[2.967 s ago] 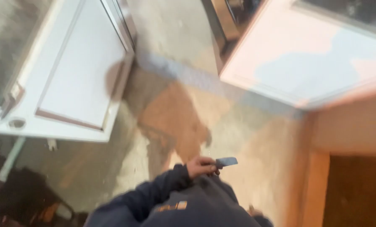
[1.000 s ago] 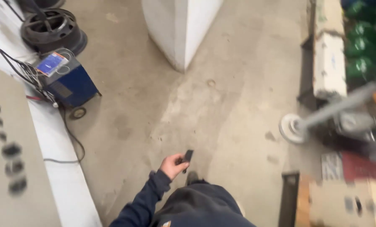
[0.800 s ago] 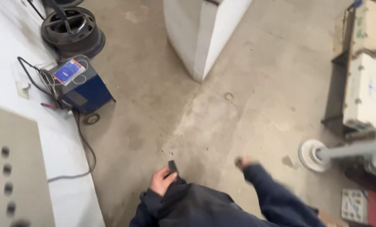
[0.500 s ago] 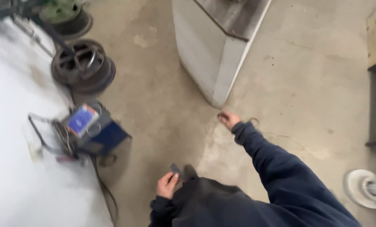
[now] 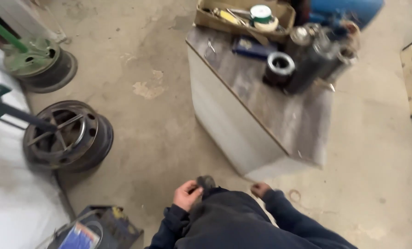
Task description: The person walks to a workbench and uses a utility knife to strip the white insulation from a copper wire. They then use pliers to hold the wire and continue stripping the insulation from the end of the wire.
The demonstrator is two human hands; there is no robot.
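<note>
Left hand [image 5: 186,194] is curling its fingers around a small dark object [image 5: 206,181], held close against the dark sweatshirt; object too blurred to identify. Right hand [image 5: 260,188] is hanging low just off the near corner of the grey metal workbench [image 5: 261,120], fingers loosely bent, holding nothing I can make out. Far end of the bench is carrying a cardboard tray [image 5: 242,18] and dark cylinders [image 5: 307,60]. Floor is stained concrete [image 5: 160,120]; rusty steel wheel rim [image 5: 67,136] is lying at left, blue box [image 5: 93,228] near the bottom edge.
</note>
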